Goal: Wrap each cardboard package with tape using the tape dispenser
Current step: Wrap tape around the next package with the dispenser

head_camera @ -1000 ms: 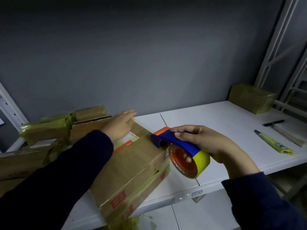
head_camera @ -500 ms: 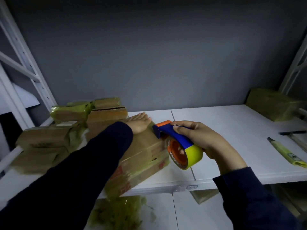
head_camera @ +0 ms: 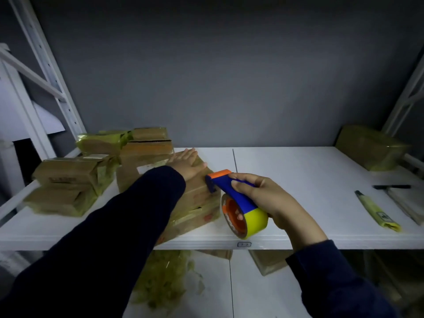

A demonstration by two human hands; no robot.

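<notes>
A person's left hand lies flat, fingers straight, on top of a cardboard package on a white shelf, while the right hand grips a blue-and-orange tape dispenser whose head touches the package's right edge; more wrapped packages are stacked left of it

A white shelf is divided by a seam at its middle. Taped packages are piled at its left end. One package is set near the front edge, and a wrapped package at the far right corner. A yellow tool and a black pen are laid at the right.
</notes>
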